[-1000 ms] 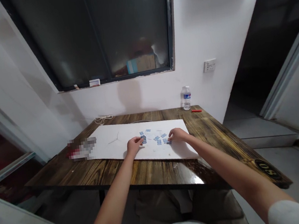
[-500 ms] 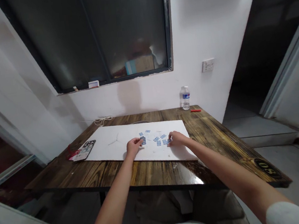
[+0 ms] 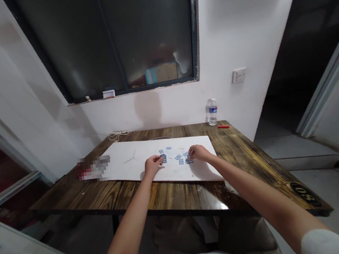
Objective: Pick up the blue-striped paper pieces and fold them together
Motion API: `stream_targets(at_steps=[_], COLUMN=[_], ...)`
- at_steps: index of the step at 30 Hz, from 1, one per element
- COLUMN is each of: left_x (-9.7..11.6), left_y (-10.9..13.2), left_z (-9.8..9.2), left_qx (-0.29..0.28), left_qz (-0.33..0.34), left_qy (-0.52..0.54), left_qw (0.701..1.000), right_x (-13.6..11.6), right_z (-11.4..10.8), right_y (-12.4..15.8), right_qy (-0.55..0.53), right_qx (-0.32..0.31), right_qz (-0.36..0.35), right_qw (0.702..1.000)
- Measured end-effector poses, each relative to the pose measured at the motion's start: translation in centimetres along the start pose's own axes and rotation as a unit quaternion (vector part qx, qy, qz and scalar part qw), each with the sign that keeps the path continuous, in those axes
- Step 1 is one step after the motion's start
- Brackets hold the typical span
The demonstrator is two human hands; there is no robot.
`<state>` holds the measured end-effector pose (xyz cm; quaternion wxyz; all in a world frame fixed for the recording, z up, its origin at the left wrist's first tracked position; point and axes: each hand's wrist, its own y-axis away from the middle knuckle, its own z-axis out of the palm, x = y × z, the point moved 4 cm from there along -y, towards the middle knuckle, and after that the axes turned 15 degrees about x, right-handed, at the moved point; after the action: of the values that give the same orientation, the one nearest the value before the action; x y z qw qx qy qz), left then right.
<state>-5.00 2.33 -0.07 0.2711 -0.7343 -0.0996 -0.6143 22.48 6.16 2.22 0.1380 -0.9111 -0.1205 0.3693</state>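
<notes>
Several small blue-and-white cards (image 3: 178, 159) lie scattered on a white sheet (image 3: 125, 167) spread over a dark wooden table (image 3: 135, 197). My left hand (image 3: 152, 165) rests on the sheet with its fingers curled, pinching a small stack of the cards (image 3: 163, 158) at its fingertips. To the right, my right hand (image 3: 199, 153) has its fingers bent down onto a card (image 3: 189, 160) at the edge of the group. Both forearms reach forward from the bottom of the view.
A blurred flat object (image 3: 94, 169) lies at the sheet's left end. A water bottle (image 3: 212, 112) and a red pen (image 3: 223, 126) stand at the table's far right, a white cord (image 3: 116, 135) at the back. The wall and window are behind; a doorway opens right.
My right hand has shifted slightly left and away from me over the cards. My left hand stays in place on its stack. The camera view moved a little.
</notes>
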Motion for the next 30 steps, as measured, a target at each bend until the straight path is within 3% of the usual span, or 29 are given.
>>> stream_targets(at_steps=[6, 15, 30], left_x=[0.0, 0.2, 1.6], left_y=[0.1, 0.4, 1.4], left_z=[0.0, 0.2, 0.3], left_qx=[-0.008, -0.022, -0.087], left_qz=[-0.001, 0.002, 0.051], left_qy=[0.012, 0.019, 0.006], left_qw=[1.000, 1.000, 0.995], right_x=[-3.1, -6.3, -7.4], right_z=[0.9, 4.8, 6.1], right_y=[-0.2, -0.2, 0.2], right_qy=[-0.069, -0.148, -0.174], right_qx=[0.014, 0.024, 0.069], right_qz=[-0.029, -0.022, -0.005], right_qw=[0.997, 0.988, 0.982])
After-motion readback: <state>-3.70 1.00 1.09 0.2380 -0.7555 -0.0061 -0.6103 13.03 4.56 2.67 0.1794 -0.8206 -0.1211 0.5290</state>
